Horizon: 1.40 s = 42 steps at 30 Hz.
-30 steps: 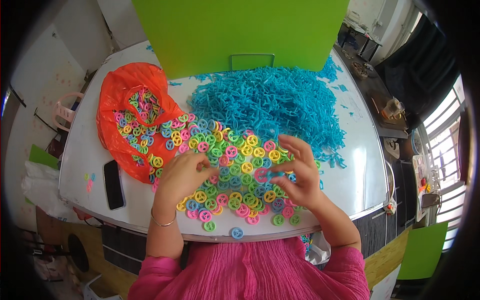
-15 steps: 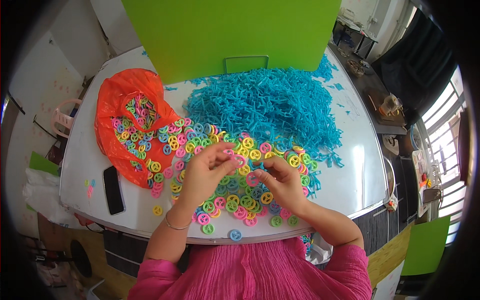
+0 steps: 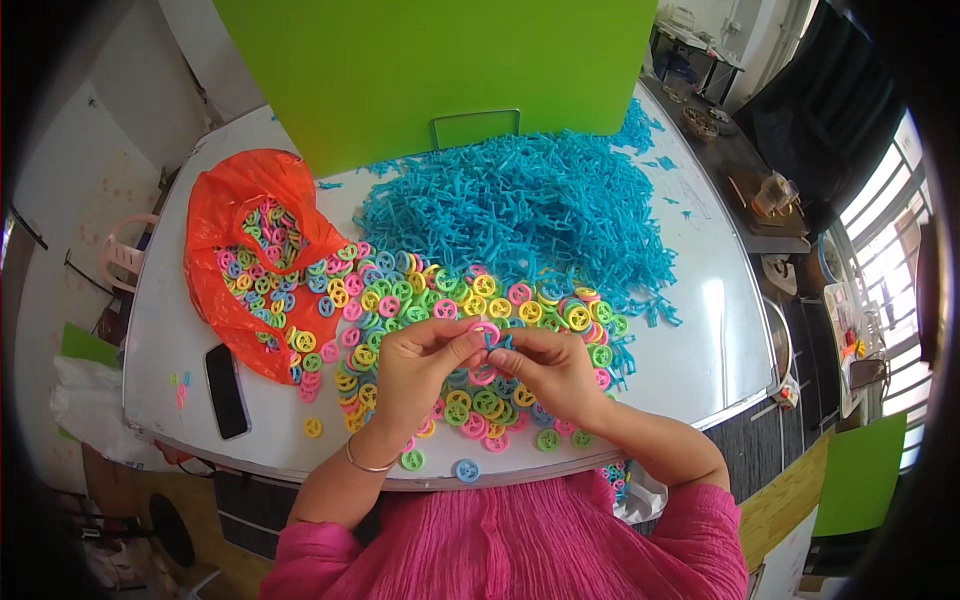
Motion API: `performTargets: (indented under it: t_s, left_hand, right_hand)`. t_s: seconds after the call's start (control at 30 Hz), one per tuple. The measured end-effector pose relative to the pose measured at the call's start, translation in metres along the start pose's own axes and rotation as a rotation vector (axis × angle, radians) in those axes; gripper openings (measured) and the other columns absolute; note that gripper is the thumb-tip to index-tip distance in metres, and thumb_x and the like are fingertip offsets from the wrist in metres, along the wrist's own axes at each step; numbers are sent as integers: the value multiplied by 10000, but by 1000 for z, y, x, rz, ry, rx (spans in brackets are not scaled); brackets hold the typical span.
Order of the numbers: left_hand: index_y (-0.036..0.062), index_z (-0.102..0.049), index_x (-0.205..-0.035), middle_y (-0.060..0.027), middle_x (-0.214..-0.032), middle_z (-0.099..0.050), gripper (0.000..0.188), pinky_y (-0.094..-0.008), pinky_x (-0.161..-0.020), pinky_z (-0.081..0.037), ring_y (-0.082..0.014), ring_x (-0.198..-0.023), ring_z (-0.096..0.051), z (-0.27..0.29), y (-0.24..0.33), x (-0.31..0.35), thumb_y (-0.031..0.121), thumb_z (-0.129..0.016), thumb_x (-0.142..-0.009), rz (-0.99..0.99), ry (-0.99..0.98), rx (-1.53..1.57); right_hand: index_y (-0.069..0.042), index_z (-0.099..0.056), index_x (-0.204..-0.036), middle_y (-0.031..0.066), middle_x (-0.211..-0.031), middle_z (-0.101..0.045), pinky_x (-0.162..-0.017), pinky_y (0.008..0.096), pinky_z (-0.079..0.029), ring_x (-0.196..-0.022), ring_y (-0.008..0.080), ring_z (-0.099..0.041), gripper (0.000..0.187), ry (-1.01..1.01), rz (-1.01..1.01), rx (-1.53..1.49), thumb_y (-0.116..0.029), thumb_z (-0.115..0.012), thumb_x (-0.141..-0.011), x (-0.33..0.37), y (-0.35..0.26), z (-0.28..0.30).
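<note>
Over the heap of small plastic wheels, my two hands meet at the fingertips. My left hand (image 3: pixel 422 368) pinches a pink plastic wheel (image 3: pixel 484 327) by its rim. Between thumb and fingers, my right hand (image 3: pixel 557 372) grips a small blue plastic piece (image 3: pixel 499 342), which touches the pink wheel. A second pink wheel (image 3: pixel 481 376) hangs just below, by the blue piece; the fingers partly hide how they join. Pink, yellow, green and blue wheels (image 3: pixel 487 403) lie beneath and around both hands.
Beyond the wheels rises a large pile of blue plastic pieces (image 3: pixel 520 200), with a green board (image 3: pixel 430 70) behind it. A red plastic bag (image 3: pixel 215 200) of wheels lies open at left. A black phone (image 3: pixel 228 392) rests on the white table (image 3: pixel 700 370). One blue wheel (image 3: pixel 467 470) sits near the front edge.
My hands have come together, bringing the left hand's pink wheel against the blue piece in my right. The view has shifted slightly.
</note>
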State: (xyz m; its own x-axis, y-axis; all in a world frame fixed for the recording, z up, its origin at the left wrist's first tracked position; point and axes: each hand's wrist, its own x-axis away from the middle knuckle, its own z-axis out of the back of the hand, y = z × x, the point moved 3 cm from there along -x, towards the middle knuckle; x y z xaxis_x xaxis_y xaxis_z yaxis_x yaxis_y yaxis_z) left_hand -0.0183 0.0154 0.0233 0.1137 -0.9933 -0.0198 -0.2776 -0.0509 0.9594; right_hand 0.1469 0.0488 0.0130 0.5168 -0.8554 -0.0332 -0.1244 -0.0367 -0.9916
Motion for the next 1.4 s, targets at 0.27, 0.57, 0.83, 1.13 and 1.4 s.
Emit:
performTargets:
  t_s: [0.27,0.57,0.83,1.13,1.4]
  left_hand:
    - [-38,-679,-1062,-80,-858,-703,201,-215,-682,-534,-92,-731,-643,-1,-2,3,10,-677,-866,-32,7,-22]
    - [-26,-681,-1041,-106,-915,-707,178,-232,-706,-548,-114,-756,-654,-2,-7,3,-10,-665,-865,-25,-24,120]
    - [-14,-684,-1028,-96,-927,-700,174,-239,-728,-551,-126,-796,-656,-2,-12,1,-27,-663,-856,-20,-62,176]
    - [-15,-664,-1085,-77,-975,-681,185,-239,-766,-540,-121,-850,-652,-4,6,-3,46,-627,-915,-121,-139,-86]
    - [20,-691,-1003,-70,-913,-666,210,-260,-617,-475,-144,-790,-630,53,44,-24,204,-649,-910,-276,241,-819]
  right_hand:
    - [0,-694,-977,80,-770,-665,-559,268,-458,-642,107,-601,161,64,308,545,-76,-718,-837,4,-19,1]
    - [-18,-680,-1028,68,-668,-564,-486,314,-428,-556,191,-560,291,176,677,889,-31,-760,-749,12,-35,-1]
    - [-33,-655,-1085,67,-710,-573,-540,355,-482,-621,235,-584,336,134,693,1011,-40,-714,-754,14,-36,2]
    - [-14,-681,-1056,81,-778,-640,-533,301,-442,-568,177,-557,263,65,301,533,-74,-732,-806,3,-31,6]
    - [-50,-674,-1106,103,-856,-656,-646,317,-497,-728,216,-622,276,-307,208,652,-90,-702,-835,22,-67,44]
